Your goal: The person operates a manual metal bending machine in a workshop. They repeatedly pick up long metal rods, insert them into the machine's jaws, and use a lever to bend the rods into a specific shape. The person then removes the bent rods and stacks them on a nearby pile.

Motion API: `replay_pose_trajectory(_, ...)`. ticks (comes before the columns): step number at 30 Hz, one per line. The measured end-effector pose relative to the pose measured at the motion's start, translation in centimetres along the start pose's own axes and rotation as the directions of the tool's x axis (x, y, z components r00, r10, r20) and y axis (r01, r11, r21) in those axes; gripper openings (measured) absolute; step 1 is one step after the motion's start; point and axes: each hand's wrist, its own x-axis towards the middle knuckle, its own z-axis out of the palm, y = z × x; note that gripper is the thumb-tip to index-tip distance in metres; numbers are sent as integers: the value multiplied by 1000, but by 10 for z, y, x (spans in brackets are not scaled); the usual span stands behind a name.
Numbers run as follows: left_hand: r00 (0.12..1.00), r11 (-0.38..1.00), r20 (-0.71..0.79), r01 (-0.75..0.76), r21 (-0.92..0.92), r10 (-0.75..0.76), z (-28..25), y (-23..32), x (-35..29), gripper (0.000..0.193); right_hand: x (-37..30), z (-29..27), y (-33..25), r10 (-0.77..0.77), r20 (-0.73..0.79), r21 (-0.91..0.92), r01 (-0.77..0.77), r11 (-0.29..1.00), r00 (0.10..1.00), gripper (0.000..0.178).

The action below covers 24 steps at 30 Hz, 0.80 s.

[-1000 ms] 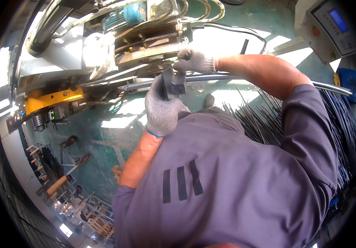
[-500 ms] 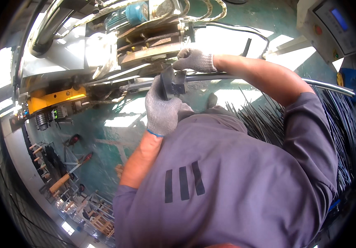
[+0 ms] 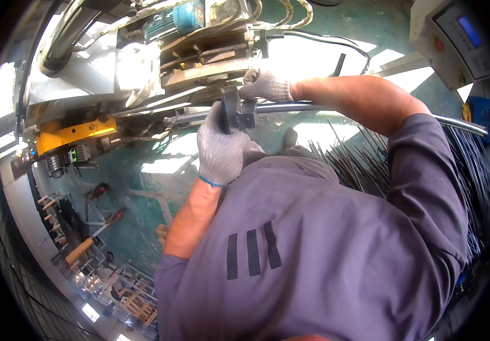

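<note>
Hardly anything shifts from the frame half a second back: left hand (image 3: 221, 149) a touch further left, black piece (image 3: 229, 111) going with it and perhaps slightly more upright. Right hand (image 3: 267, 85) keeps its place, within a hair.

Both hands in grey knit gloves. Left fingers wrap the black piece from its left side and look closed on it; the tips are hidden behind. Right fingers are curled in toward the palm, just beyond and to the right of the piece's upper edge; cannot tell whether they pinch anything or touch it.

Black piece: a flat plate against the left fingers, long axis running away from the body, tilted a little; a square block (image 3: 247, 120) juts from its right face, below the right fingers. Left hand is the nearer, in contact.

Rod (image 3: 290, 106): metal, long axis crosswise, near square to the plate. It emerges right of the block, passes under the right forearm and shows again beyond it. Left of the plate a metal length carries on in line; whether the rod runs through the piece or behind it, hidden.

Off the right fingers, nearer the body: heap of thin dark rods (image 3: 347, 162). Well left of the left fingers: yellow machine part (image 3: 77, 136).
</note>
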Motion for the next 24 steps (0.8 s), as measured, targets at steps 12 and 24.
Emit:
replay_pose_trajectory(12,999,996,31,-11,-90,14,2,3,-5,63,3,-1,0,-129,-30,-144,123,982,991,26)
replay_pose_trajectory(24,999,993,20,40,-106,-39,-1,0,-5,60,8,0,9,-57,9,-80,58,995,998,29)
